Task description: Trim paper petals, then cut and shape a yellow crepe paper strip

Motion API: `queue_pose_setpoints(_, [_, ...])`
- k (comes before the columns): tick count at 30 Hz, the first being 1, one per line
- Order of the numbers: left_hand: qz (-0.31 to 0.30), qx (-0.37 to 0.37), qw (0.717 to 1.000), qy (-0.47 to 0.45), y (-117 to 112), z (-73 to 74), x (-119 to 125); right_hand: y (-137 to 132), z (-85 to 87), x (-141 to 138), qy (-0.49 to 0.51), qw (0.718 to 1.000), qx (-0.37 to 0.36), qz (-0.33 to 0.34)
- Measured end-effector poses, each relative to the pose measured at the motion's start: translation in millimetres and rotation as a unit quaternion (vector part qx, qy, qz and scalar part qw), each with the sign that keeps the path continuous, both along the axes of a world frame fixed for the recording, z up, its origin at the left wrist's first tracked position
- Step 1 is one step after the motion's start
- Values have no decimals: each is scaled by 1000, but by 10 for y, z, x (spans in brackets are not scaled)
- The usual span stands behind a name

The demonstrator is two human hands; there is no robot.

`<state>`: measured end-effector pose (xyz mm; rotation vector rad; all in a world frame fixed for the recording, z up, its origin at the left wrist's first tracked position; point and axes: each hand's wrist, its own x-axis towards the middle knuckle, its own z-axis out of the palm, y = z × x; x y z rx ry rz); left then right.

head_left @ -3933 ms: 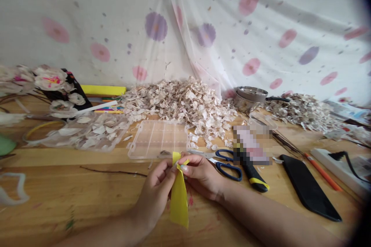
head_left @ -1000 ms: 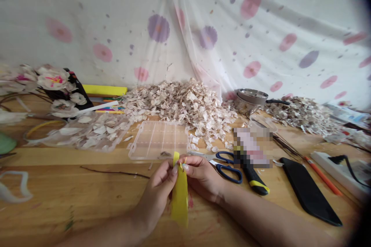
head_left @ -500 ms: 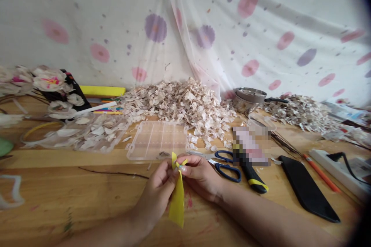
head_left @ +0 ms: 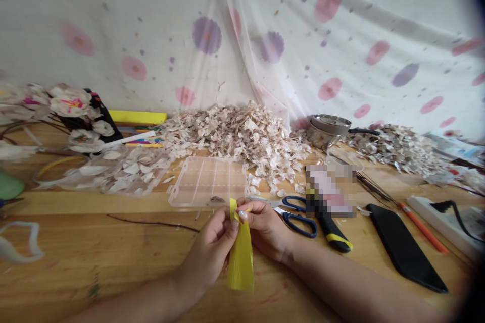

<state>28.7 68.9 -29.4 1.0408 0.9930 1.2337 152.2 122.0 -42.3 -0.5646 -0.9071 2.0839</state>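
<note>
A yellow strip (head_left: pixel 240 262), thin and paper-like, hangs between my two hands, its wide lower end loose above the table. My left hand (head_left: pixel 215 234) pinches it between thumb and fingers near the top, where a short end sticks up. Close against it, my right hand (head_left: pixel 261 222) grips the folded or twisted upper part with thumb and forefinger. The fingers partly hide how the strip is folded there. Beside my left hand a thin dark twig (head_left: pixel 151 222) lies on the wood, and scissors with blue handles (head_left: pixel 301 222) lie beyond my right hand.
A clear compartment box (head_left: pixel 208 176) stands ahead, with a large heap of dry pale petals (head_left: pixel 242 133) behind it. To the right lie a black-and-yellow handle (head_left: pixel 335 234), a black flat case (head_left: pixel 405 247) and a white power strip (head_left: pixel 443 222). Pale flowers (head_left: pixel 71 103) stand left.
The yellow strip's lower end has swung right and turned its broader face toward me. My hands have shifted slightly right, still pinching it, and the whole view has moved a little.
</note>
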Motion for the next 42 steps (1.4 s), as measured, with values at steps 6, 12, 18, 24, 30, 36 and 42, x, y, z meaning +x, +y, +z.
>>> queue_pose_setpoints(6, [-6, -43, 999, 10, -12, -6, 6, -5, 26, 1, 2, 1000, -7, -9])
queue_pose_setpoints(12, [-19, -36, 999, 6, -30, -9, 18, -17, 54, -1, 14, 1000, 0, -1])
queue_pose_setpoints(18, [-54, -75, 996, 3, -39, -43, 18, -30, 51, 18, -8, 999, 47, 7])
queue_pose_setpoints(24, [-30, -59, 997, 32, -59, -95, 7, -23, 21, 36, -30, 995, 94, 5])
queue_pose_setpoints(30, [-7, -69, 997, 34, -35, -61, 22, -30, 49, 24, -22, 998, 52, -4])
queue_pose_setpoints(36, [-36, -67, 997, 9, -4, -95, 34, 15, 34, 25, -33, 998, -43, 10])
queue_pose_setpoints(42, [-27, -73, 997, -4, -13, -86, 33, 28, -7, 39, -27, 998, -38, 45])
